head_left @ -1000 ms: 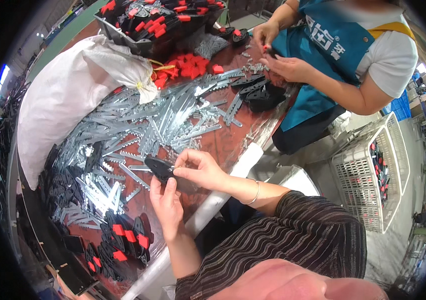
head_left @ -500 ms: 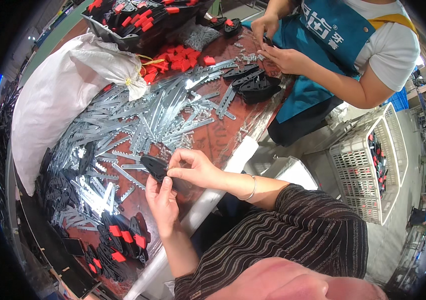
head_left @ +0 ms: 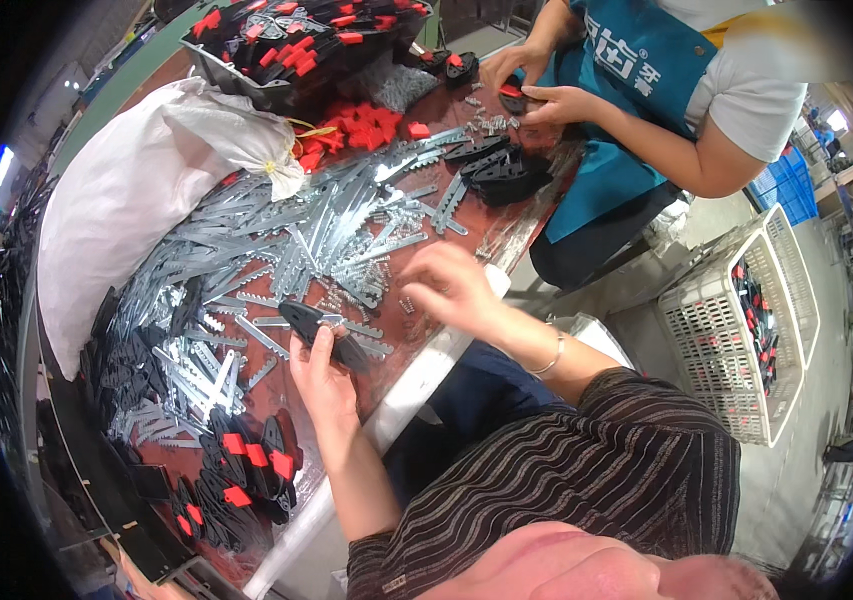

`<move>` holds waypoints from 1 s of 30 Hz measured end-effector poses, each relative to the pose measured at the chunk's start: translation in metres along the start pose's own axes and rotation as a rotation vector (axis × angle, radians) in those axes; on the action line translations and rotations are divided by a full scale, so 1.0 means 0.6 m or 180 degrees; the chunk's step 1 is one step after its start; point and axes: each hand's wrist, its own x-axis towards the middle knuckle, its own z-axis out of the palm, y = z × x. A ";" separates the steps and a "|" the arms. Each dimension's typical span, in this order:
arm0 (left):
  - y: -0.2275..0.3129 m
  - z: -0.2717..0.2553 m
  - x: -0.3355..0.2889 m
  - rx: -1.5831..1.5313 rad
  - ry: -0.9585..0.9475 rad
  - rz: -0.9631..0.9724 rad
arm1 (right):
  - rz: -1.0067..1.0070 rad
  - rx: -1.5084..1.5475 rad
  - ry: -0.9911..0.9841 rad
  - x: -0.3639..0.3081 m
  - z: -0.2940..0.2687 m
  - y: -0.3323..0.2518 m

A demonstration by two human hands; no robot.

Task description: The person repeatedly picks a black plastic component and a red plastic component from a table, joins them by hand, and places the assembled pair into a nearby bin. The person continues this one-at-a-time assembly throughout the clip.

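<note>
Black casing (head_left: 305,321): held in left grip (head_left: 324,380), closed, thumb on top | right grip (head_left: 453,287): half-curled, apart from casing, blurred, hold unclear | toothed metal strips (head_left: 246,235): on worktop (head_left: 406,330), beyond left grip

A tapered black piece (head_left: 303,320) slants in the left fingers (head_left: 320,350).

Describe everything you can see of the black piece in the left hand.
The black piece is elongated, with a rounded, tapering end toward upper left, and looks like plastic. Something pale and shiny shows near its middle, too small to make out. It lies slantwise in the left hand, gripped between thumb and fingers, over the reddish tabletop.
</note>
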 end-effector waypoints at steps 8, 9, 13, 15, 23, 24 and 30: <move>-0.002 -0.001 0.005 -0.0122 0.0107 0.0140 | 0.0287 -0.2076 -0.0548 -0.032 -0.105 0.083; -0.007 -0.010 0.009 -0.0055 0.0149 0.0111 | 0.0294 -0.1789 -0.0502 -0.034 -0.099 0.087; -0.007 -0.014 0.005 -0.0206 0.0112 0.0053 | 0.0584 -0.1168 -0.0418 -0.032 -0.070 0.081; -0.007 -0.014 0.011 -0.0211 0.0110 -0.0038 | 0.0584 -0.1064 -0.0303 -0.027 -0.056 0.080; -0.004 -0.010 0.010 -0.0201 0.0187 -0.0034 | -0.0121 -0.1098 -0.0192 0.089 -0.035 0.082; -0.004 -0.006 0.013 -0.0234 0.0131 -0.0014 | -0.0297 -0.1424 -0.0196 0.125 -0.034 0.107; -0.001 -0.005 0.020 -0.0256 0.0107 -0.0031 | -0.0231 -0.2581 -0.1028 0.333 0.024 0.222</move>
